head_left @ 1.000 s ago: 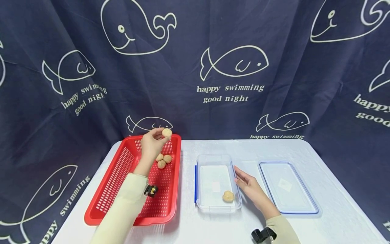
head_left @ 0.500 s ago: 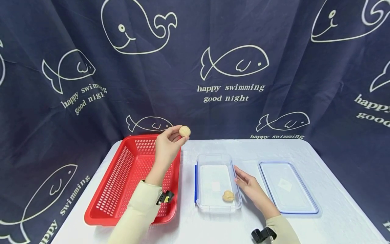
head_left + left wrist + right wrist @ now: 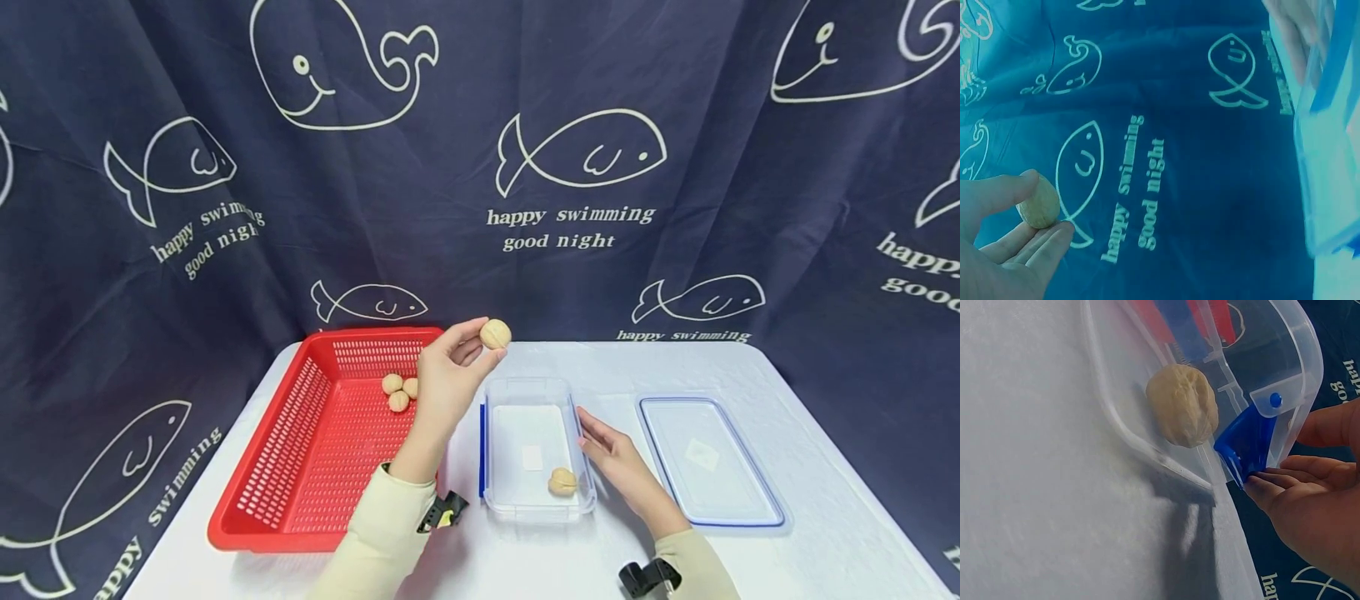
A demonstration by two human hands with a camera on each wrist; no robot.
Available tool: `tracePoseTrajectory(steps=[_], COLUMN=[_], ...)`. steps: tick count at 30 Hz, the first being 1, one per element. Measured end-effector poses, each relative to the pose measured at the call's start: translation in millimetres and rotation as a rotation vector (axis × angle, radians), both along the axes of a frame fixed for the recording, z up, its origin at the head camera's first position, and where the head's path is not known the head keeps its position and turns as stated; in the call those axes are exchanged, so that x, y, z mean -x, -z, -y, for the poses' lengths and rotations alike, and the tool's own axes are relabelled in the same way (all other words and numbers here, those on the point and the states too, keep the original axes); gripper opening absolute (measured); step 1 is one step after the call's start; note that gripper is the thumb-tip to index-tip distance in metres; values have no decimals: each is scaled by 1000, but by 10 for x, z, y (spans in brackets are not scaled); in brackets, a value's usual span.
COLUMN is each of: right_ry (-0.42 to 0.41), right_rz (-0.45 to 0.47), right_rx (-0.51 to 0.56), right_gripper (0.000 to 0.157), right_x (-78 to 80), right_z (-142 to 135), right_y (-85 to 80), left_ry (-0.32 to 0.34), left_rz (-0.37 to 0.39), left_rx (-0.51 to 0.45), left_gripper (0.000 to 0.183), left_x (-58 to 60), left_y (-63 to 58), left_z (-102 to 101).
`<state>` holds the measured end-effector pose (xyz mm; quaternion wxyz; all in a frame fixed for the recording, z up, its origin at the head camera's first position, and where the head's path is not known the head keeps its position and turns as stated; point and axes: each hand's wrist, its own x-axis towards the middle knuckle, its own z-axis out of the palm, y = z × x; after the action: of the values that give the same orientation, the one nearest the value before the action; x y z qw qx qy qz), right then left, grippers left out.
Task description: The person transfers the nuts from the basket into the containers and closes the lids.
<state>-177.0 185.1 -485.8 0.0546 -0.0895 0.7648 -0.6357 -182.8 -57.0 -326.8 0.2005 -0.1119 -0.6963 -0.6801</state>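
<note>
A walnut [image 3: 496, 334] is pinched between the thumb and fingertips of my left hand [image 3: 447, 375], raised between the red basket [image 3: 438, 337] and the clear plastic container [image 3: 525, 512]. In the left wrist view the same walnut [image 3: 1040, 203] shows at the fingertips. My right hand [image 3: 618, 462] rests against the container's right side, fingers extended; the right wrist view has its fingertips at a blue latch [image 3: 1247, 440]. A single walnut [image 3: 562, 482] lies inside the container's near right corner. Several walnuts [image 3: 398, 402] sit in the basket, partly covered by the left hand.
A clear lid with a blue seal [image 3: 708, 458] lies flat on the white-covered table [image 3: 813, 500], right of the container. Another blue latch [image 3: 482, 450] hangs along the container's left side. A dark blue curtain [image 3: 570, 292] with fish drawings stands behind the table.
My left hand has carried its walnut rightward, from over the basket to near the container's far left corner. The right hand and container have stayed put.
</note>
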Motion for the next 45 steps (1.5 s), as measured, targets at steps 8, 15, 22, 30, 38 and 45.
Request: tracePoseTrajectory(steps=[8,15,22,30,38,45], right_ry=[0,9,15,21,20,15], right_rz=[-7,8,10,12,0,-17], right_rx=[-17,-19,-15,-19,-21,0], right_gripper=[55,54,54,54,54,54], right_x=[-1,16,19,9,3,3], right_z=[2,9,-4,7,13,8], right_y=[-15,-11,-16,0,-11,6], left_ry=[56,45,3,-17,-16,23], left_rz=[71,128,183,230,281,326], left_rx=[12,44,155,214,288,356], left_gripper=[38,36,35,35,34,32], left_x=[-37,48,96,69,98,124], left_y=[263,597,867,1185,1376,1531], left_z=[-264,-422,-612,-752,-775,-774])
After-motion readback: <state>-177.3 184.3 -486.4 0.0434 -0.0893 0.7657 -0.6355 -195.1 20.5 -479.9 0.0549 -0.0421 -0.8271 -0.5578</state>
